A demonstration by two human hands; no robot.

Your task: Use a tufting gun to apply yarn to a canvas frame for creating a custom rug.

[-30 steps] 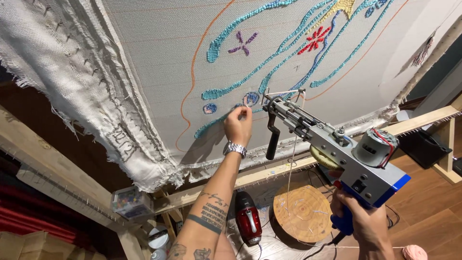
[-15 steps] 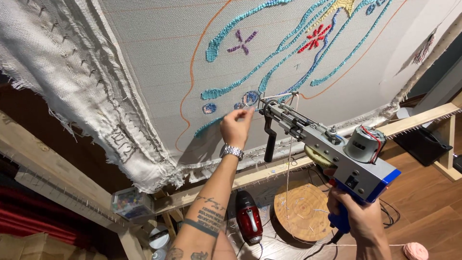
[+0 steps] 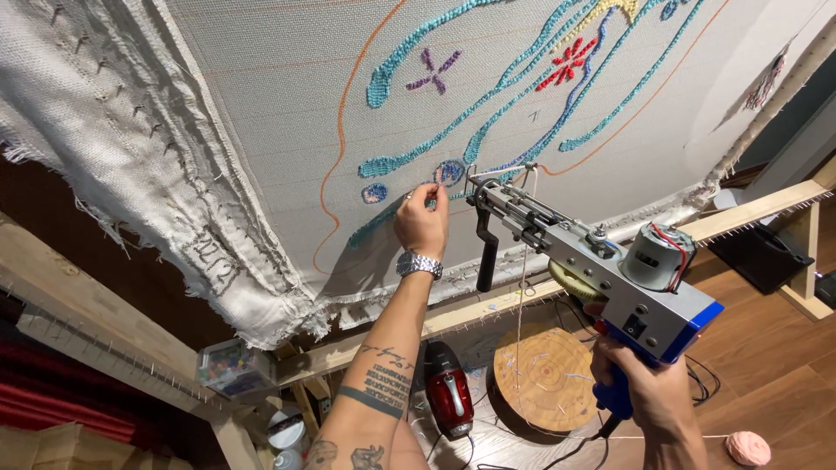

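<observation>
A pale tufting cloth (image 3: 287,96) is stretched on a wooden frame (image 3: 488,305) and carries teal lines, a purple flower, a red flower and an orange outline. My left hand (image 3: 421,224), with a metal watch on the wrist, pinches at the cloth beside a small blue ring shape (image 3: 449,171). My right hand (image 3: 646,397) grips the blue handle of a grey tufting gun (image 3: 601,261). The gun's needle tip sits close to the cloth, just right of my left fingers. A pale yarn strand (image 3: 521,287) hangs down from the gun.
On the wooden floor below lie a round wooden slab (image 3: 546,378), a red handheld tool (image 3: 449,399) and a pink yarn ball (image 3: 747,447). A clear box of coloured bits (image 3: 232,366) rests on the lower frame beam at left. Frayed cloth edges hang at left.
My left hand has moved up and right, closer to the blue ring shape. The gun has shifted slightly left toward the cloth.
</observation>
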